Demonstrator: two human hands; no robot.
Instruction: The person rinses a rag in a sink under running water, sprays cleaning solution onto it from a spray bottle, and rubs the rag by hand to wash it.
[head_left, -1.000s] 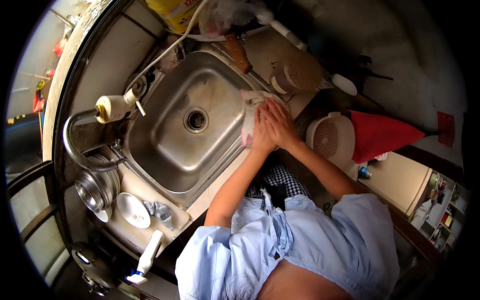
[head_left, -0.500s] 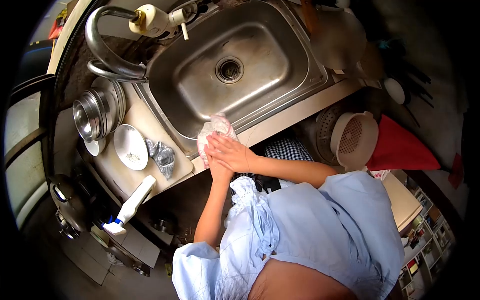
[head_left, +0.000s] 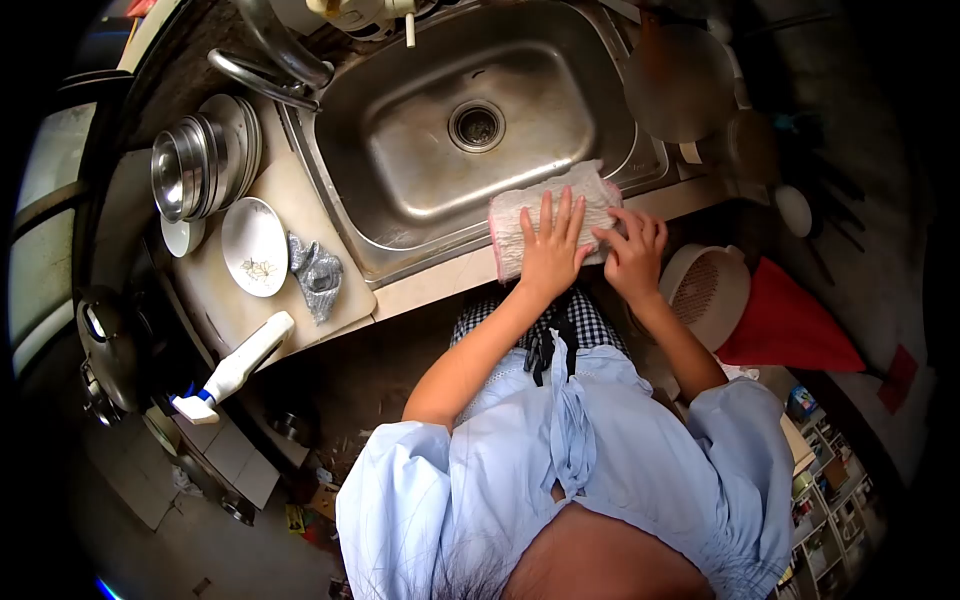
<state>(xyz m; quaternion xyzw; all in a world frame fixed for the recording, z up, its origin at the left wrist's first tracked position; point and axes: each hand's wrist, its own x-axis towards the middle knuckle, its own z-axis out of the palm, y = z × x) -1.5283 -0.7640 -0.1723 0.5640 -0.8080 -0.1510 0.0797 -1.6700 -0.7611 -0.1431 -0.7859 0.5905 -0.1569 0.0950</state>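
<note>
A white cloth with pink edges (head_left: 510, 225) lies spread over the front rim of the steel sink (head_left: 400, 255) and the pale counter edge. My left hand (head_left: 552, 245) rests flat on the cloth with its fingers apart. At the cloth's right end is my right hand (head_left: 632, 250), its fingers bent and spread, the tips at the cloth's edge. Whether those fingertips pinch any fabric is too small to tell. The two hands are side by side, slightly apart. The sink basin holds no dishes, and its drain (head_left: 477, 126) shows.
Stacked metal bowls (head_left: 180, 170), a white oval dish (head_left: 254, 247) and a crumpled grey plastic bag (head_left: 316, 278) are left of the sink. A white spray bottle (head_left: 240, 365) is at the counter's left edge. A perforated basket (head_left: 705, 295) and red cloth (head_left: 790, 325) lie right.
The hands were stacked on the bunched cloth and moved left along the sink's front edge. Now they are apart, further right, and the cloth is spread out. The view has shifted too.
</note>
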